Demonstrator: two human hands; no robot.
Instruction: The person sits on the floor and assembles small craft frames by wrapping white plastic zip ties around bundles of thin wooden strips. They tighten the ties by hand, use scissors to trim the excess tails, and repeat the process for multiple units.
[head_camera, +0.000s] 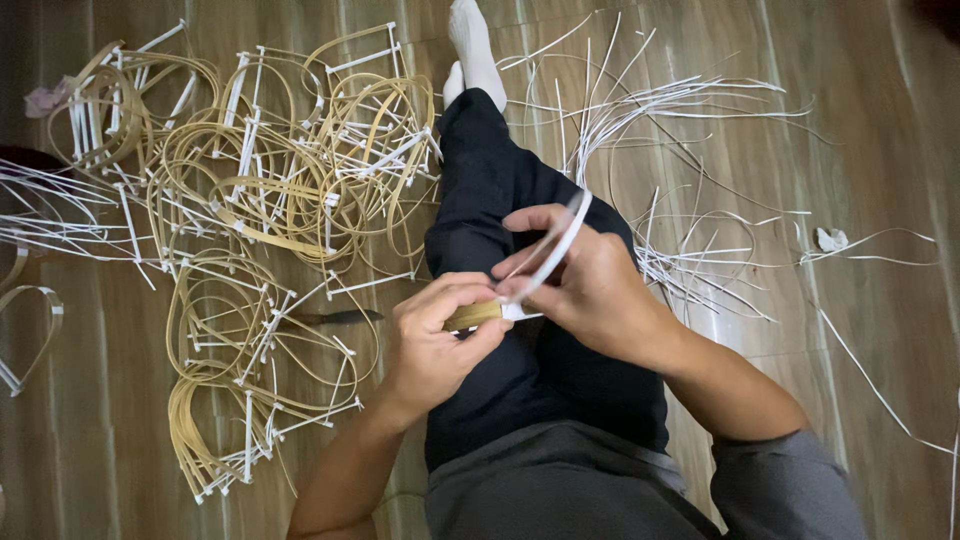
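Over the lap, the left hand (435, 345) pinches a tan bamboo strip (473, 315) while the right hand (580, 285) grips a white strip (560, 245) (curving upward) wrapped at its end; bamboo frames (270, 200) heap toward the floor's left edge.

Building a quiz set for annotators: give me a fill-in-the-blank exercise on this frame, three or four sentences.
1. The left hand pinches a tan strip, and the right hand bends a ____ strip over it.
2. The bent frames are piled on the person's ____ side.
3. A dark knife lies on the wooden ____.
4. The foot at the top wears a white ____.

Missing words: white; left; floor; sock
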